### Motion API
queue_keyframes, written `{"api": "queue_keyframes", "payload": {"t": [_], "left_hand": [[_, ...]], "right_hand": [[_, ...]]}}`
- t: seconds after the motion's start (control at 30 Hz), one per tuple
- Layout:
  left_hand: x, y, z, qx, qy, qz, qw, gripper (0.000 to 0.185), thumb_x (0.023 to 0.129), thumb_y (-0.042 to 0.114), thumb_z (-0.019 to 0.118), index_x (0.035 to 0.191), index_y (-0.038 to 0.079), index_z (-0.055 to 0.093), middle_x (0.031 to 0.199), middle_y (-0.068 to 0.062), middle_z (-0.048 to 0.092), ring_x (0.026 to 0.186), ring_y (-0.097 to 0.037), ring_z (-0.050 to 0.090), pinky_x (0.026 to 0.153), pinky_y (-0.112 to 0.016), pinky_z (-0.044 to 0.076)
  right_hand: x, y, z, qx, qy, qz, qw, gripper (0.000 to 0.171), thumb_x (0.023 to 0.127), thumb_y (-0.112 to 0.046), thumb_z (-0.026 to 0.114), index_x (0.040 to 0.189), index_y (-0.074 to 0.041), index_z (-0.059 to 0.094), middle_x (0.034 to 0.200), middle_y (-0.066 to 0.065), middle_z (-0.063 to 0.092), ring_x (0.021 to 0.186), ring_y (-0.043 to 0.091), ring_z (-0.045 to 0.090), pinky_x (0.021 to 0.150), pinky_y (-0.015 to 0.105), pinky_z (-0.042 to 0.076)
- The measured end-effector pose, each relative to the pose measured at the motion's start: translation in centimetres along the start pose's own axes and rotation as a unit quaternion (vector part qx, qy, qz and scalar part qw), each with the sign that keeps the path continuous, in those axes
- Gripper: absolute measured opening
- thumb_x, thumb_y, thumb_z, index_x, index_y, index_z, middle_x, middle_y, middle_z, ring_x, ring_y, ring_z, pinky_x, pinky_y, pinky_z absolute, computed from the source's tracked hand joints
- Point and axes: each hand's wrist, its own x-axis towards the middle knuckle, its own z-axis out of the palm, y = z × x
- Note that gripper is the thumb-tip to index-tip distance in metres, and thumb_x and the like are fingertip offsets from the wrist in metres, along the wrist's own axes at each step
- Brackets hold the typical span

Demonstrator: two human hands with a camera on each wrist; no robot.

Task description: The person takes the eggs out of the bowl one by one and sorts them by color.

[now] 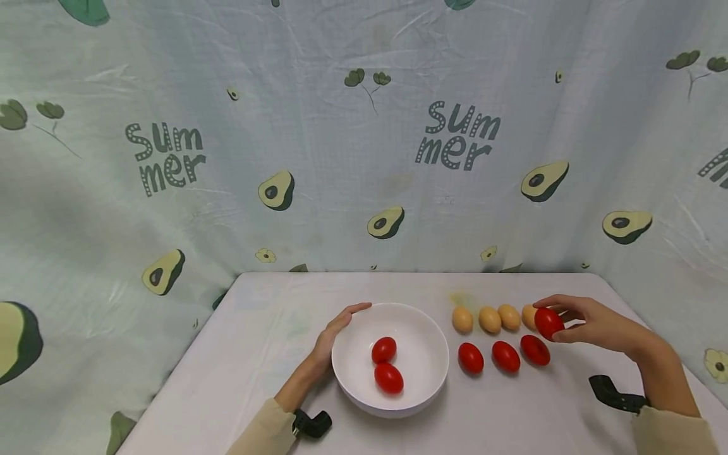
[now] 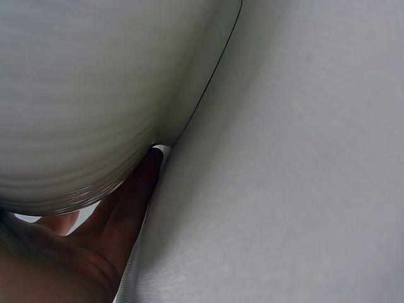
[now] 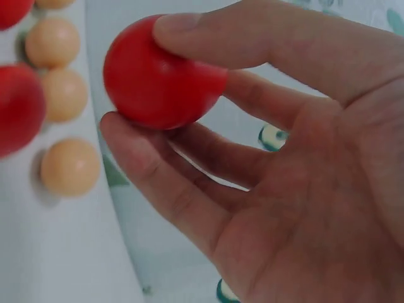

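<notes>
Flanking held red egg (image 1: 548, 323): tan eggs (image 1: 490, 320), red eggs (image 1: 505, 356).

Six red tomatoes (image 1: 505, 356) (two in bowl), four tan eggs (image 1: 490, 320), one white bowl (image 1: 426, 379).

The person has two bare hands, the left hand (image 1: 335, 328) and the right hand (image 1: 591, 325). Each forearm wears a long sleeve of pale beige cloth, with the cuff ending a little before the wrist. A small black device (image 1: 311, 423) is fixed at the left wrist, and a similar black device (image 1: 613, 393) at the right wrist. No rings show on the fingers (image 3: 189, 208).
</notes>
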Motion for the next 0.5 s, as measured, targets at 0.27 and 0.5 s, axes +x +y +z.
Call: {"api": "queue_keyframes", "payload": {"t": [0.27,0.5], "left_hand": [[0.1,0.0,0.1,-0.002,0.006,0.002,1.0000,0.054,0.112,0.033,0.019,0.159,0.013,0.039,0.166,-0.010,0.037,0.148,-0.033,0.044,0.107,-0.019,0.049],[0.0,0.0,0.0,-0.004,-0.001,0.004,1.0000,0.055,0.113,0.034,0.017,0.159,0.012,0.037,0.167,-0.013,0.035,0.148,-0.036,0.043,0.106,-0.020,0.050]], "right_hand": [[-0.7,2.6,-1.0,-0.014,-0.012,0.071,0.997,0.063,0.087,-0.018,0.073,0.139,0.009,0.050,0.125,0.022,0.064,0.108,0.024,0.061,0.075,0.029,0.059],[-0.9,4.1,-0.9,0.015,-0.040,0.098,0.994,0.063,0.085,-0.008,0.071,0.140,0.012,0.048,0.127,0.030,0.060,0.111,0.029,0.058,0.082,0.040,0.062]]}}
